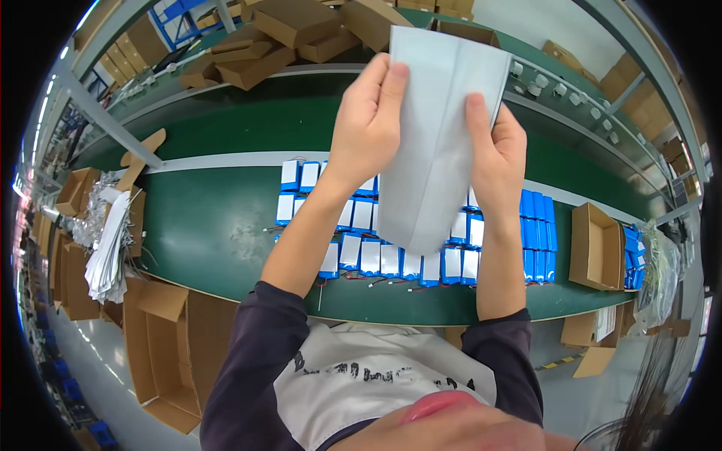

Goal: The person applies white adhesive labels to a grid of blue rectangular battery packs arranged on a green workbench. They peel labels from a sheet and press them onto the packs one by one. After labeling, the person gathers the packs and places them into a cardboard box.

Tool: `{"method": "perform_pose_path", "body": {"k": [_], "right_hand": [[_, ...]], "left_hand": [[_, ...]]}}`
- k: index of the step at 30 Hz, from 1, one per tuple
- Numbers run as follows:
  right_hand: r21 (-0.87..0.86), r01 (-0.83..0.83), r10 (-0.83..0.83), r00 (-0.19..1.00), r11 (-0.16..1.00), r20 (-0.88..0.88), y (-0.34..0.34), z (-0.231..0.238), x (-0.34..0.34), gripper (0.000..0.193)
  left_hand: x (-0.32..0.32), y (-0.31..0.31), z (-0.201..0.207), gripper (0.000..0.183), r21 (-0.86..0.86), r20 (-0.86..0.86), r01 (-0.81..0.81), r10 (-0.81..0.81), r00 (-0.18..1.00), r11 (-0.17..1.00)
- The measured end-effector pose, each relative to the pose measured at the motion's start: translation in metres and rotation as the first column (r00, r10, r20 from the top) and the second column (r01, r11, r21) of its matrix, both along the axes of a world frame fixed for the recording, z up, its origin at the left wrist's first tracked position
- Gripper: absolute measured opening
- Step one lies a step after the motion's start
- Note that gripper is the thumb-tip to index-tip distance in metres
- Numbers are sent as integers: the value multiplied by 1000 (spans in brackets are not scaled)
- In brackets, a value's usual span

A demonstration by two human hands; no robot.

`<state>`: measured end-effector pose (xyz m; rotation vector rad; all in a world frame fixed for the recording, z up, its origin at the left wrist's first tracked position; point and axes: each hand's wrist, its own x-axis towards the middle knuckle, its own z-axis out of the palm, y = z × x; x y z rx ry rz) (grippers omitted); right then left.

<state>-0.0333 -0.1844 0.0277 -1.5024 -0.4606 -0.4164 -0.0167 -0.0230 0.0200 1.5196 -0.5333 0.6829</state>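
Since the long pale sheet (436,143) probably needs steadying, left grip (368,126) and right grip (499,158) pinch opposite edges.

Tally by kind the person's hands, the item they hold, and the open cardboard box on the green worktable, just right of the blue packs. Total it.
Hands, left hand and right hand: 2
Pale flat item, held by both: 1
Open cardboard box: 1
Total: 4
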Motion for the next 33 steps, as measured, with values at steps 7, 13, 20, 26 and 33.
{"method": "perform_pose_path", "body": {"k": [7,13,20,26,33], "right_hand": [[14,29,-30,999,999,19,19,-27,17,45],[-98,240,-226,965,966,136,11,-29,33,40],[-168,325,-279,928,931,245,1,-28,23,36],[-96,226,-193,943,969,270,9,-33,31,26],[-107,-45,64,981,993,181,13,-7,-3,45]], "left_hand": [[4,2,-16,38,-132,64,363,-357,932,922],[6,8,-8,37,-26,63,225,-223,973,974],[5,-2,-3,42,-122,-10,86,-88,996,989],[5,-8,-7,39,-189,59,171,-163,985,967],[10,4,-6,40,-48,78,-66,70,994,997]]}}
